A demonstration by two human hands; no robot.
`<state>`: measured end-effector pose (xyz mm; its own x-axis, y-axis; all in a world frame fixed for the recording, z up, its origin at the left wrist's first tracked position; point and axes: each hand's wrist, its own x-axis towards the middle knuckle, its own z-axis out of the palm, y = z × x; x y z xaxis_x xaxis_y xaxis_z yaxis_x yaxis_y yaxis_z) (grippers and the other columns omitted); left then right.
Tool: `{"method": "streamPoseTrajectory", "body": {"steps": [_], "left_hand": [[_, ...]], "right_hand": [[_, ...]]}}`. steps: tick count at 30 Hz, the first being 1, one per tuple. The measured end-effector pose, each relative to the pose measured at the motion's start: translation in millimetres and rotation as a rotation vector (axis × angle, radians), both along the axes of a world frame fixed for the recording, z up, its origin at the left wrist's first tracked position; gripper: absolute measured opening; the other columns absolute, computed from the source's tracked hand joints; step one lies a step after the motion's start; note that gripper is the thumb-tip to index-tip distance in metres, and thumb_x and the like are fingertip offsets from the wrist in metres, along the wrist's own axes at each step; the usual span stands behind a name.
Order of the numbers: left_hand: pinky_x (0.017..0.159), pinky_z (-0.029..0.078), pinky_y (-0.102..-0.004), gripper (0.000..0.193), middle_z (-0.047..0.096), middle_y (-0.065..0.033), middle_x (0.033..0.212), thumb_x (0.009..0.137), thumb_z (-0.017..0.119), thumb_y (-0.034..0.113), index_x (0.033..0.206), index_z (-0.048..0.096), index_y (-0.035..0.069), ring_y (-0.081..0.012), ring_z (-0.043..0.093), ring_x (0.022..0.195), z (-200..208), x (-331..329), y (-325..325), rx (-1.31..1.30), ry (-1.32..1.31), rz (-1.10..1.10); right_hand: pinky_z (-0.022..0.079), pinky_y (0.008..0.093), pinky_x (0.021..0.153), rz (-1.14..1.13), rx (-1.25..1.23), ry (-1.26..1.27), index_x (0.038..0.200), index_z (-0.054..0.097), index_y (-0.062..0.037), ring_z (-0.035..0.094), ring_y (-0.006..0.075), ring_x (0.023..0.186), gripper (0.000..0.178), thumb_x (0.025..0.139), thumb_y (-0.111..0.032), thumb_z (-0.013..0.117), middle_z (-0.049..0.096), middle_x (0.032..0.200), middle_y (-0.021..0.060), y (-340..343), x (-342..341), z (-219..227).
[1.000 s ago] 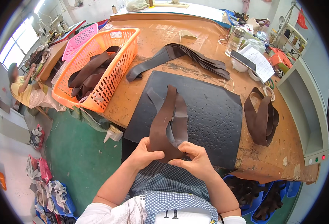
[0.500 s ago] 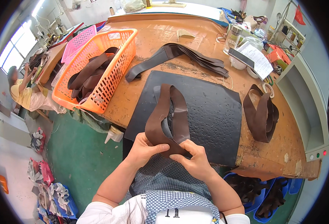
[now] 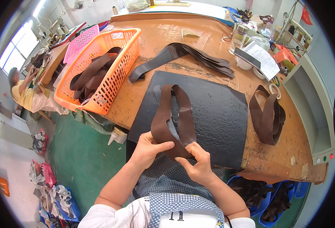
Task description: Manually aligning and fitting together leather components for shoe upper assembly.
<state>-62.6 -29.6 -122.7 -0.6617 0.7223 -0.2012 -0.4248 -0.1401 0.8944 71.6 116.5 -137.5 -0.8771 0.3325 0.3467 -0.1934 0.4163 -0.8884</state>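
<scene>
A wide dark brown fabric band [image 3: 162, 123], bent into a loop, stands partly over the black pitted mat [image 3: 220, 114] at the table's front edge. My left hand [image 3: 149, 151] pinches its near left side, thumb lying along the outer face. At the near right end my right hand [image 3: 197, 159] grips the band between thumb and fingers. The inner face of the loop looks smoother and greyish. Whether the ends are joined under my fingers cannot be made out. To the right of the mat lies another looped brown band [image 3: 265, 117].
An orange basket [image 3: 110, 91] with brown bands stands at the left, a pink basket [image 3: 80, 43] behind it. Dark strips [image 3: 197, 57] lie beyond the mat. At right are a phone [image 3: 247, 57], glass jar [image 3: 237, 38] and grey metal frame [image 3: 313, 106]. Another person [image 3: 27, 91] sits far left.
The band's loop has shifted very slightly to the right along with my left hand. My grip on it stays the same.
</scene>
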Motion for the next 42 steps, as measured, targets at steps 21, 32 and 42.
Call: {"method": "streamPoseTrajectory", "body": {"steps": [21, 32, 42], "left_hand": [[0.083, 0.055, -0.0296, 0.023, 0.072, -0.0062, 0.1, 0.088, 0.074, 0.005, 0.109, 0.067, 0.0, -0.0123, 0.067, 0.092, -6, 17, -1, -0.055, 0.093, -0.033], [0.082, 0.057, -0.0305, 0.025, 0.072, -0.0081, 0.1, 0.087, 0.075, 0.007, 0.11, 0.068, -0.001, -0.015, 0.069, 0.091, 2, 9, 1, 0.01, -0.104, -0.05], [0.078, 0.058, -0.0301, 0.025, 0.072, -0.0094, 0.098, 0.084, 0.077, 0.004, 0.107, 0.069, -0.002, -0.0155, 0.069, 0.086, -2, 3, 3, -0.037, 0.003, -0.021]], "right_hand": [[0.047, 0.039, 0.088, -0.086, 0.21, -0.135, 0.085, 0.068, 0.0028, 0.062, 0.0235, 0.078, 0.018, 0.086, -0.014, 0.074, 0.063, 0.079, 0.0097, 9, 2, 22], [0.048, 0.0258, 0.066, -0.057, -0.151, -0.203, 0.086, 0.072, 0.0031, 0.062, 0.0118, 0.074, 0.013, 0.083, -0.009, 0.076, 0.067, 0.083, 0.0066, 12, 13, 17], [0.048, 0.0266, 0.065, -0.088, -0.054, -0.147, 0.083, 0.072, 0.0026, 0.061, 0.0127, 0.071, 0.012, 0.082, -0.008, 0.077, 0.066, 0.08, 0.007, 11, 14, 15]]}}
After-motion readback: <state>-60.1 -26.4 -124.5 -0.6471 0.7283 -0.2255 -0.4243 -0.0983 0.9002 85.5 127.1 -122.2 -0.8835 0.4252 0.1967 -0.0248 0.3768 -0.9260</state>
